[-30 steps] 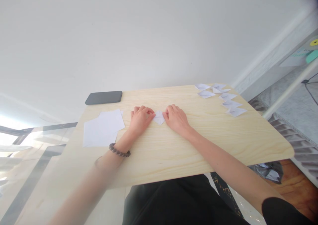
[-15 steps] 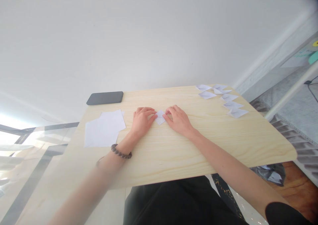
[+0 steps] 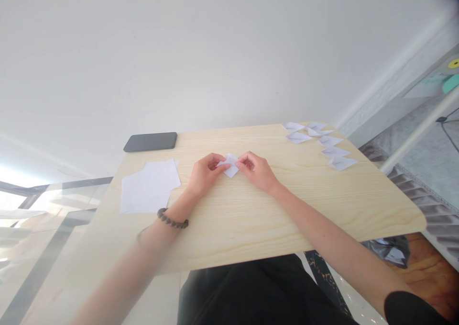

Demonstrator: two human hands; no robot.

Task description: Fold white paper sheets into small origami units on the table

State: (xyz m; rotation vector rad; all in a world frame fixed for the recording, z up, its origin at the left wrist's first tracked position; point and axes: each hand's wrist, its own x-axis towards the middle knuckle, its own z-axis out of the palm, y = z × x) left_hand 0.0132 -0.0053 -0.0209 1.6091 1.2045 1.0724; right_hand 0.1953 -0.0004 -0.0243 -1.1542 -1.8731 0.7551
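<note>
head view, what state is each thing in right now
left hand: closed on the small paper
right hand: pinching the small paper
small paper: folded, held between both hands
loose sheets: flat, overlapping
folded pieces: creased, lying on the tabletop
phone: lying flat
bead bracelet: worn just behind the left hand

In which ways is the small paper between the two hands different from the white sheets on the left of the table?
The small paper is folded, while the white sheets lie flat. The small paper has a much smaller outline than the white sheets. The left hand and right hand hold the small paper; neither holds the white sheets. Both are white.
</note>
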